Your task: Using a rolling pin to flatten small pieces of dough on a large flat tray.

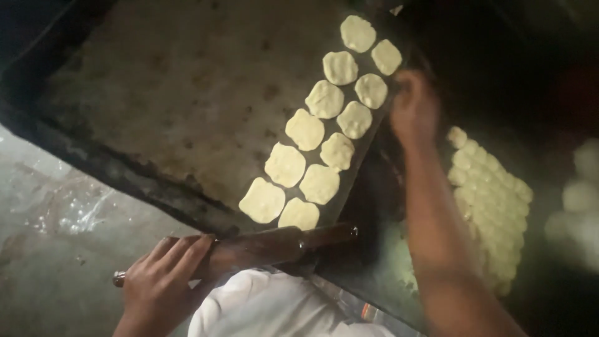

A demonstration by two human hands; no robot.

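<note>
Down by the left hand (159, 284), a dark wooden rolling pin (262, 246) lies across the near edge of the tabletop (175, 100), and that hand rests flat on its handle end, fingers laid over it rather than closed around it. Up ahead, the right hand (412, 109) reaches to the far end of a double row of pale, flattened dough rounds (318, 137); it looks blurred, fingers bunched at the row's edge, and I cannot tell whether it pinches a round or only touches the surface. Just right of that forearm sits a packed cluster of small dough balls (493, 200), with more pale lumps (580, 200) further right, out of focus.

Risk, as I judge it: the pin is held only lightly, so it could roll off the near edge. The rounds lie edge to edge, some touching, and a nudge could make them stick or fold. The forearm passes close over the ball cluster and could squash it.

The tabletop is dark, worn and mottled with a dusty film. Left of the near hand is wet-looking grey floor (56, 212). Lighting is dim, the surroundings almost black.
</note>
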